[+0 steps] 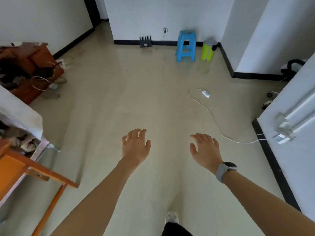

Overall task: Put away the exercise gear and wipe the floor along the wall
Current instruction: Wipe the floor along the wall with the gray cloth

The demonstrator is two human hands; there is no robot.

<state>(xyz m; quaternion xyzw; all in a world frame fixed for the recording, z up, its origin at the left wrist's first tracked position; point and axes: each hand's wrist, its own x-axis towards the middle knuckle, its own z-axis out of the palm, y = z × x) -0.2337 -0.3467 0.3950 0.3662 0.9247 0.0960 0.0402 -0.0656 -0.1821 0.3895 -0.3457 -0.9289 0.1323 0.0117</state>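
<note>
Both my arms reach forward over the beige tiled floor (153, 99). My left hand (136, 145) is open, fingers spread, palm down, holding nothing. My right hand (206, 149) is open too, fingers apart and empty, with a grey watch (225, 170) on its wrist. Black items with small wheels (271, 97) lie on the floor at the right, half hidden behind the white wall corner; I cannot tell what they are. No cloth or mop is in view.
A blue plastic stool (186, 46) and a yellow-green bin (208, 50) stand at the far wall beside a black router (145, 42). A white cable with a switch (205, 94) snakes across the floor to the right wall. Wooden furniture (25, 70) and an orange chair (34, 169) crowd the left.
</note>
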